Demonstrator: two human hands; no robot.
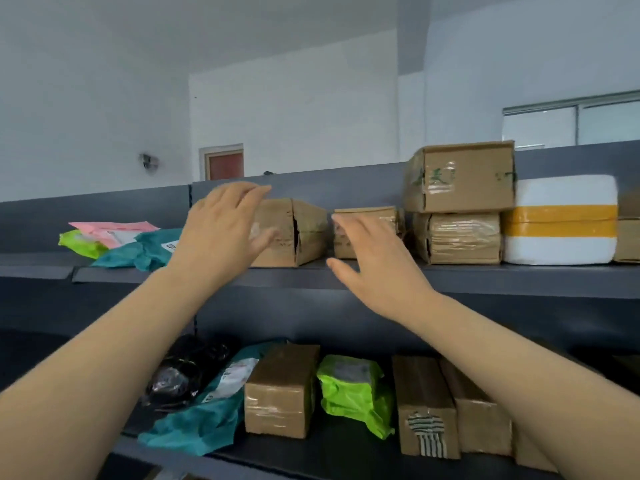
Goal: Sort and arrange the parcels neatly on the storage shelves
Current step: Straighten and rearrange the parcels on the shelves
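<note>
On the upper shelf (485, 278) a brown cardboard box (304, 233) stands in the middle. My left hand (221, 230) is spread in front of its left side, fingers straight; contact is unclear. My right hand (377, 265) is open in front of a smaller cardboard box (367, 216) just to the right, holding nothing. Further right two cardboard boxes are stacked, the top one (460, 178) on the taped lower one (464, 239), beside a white foam box with a yellow band (561, 220).
Soft mailers lie at the upper shelf's left: pink (110, 230), lime green (79, 242), teal (145, 251). The lower shelf (346, 455) carries a black bag (187, 368), a teal mailer (207, 410), a taped box (280, 393), a green mailer (353, 389) and tall boxes (426, 407).
</note>
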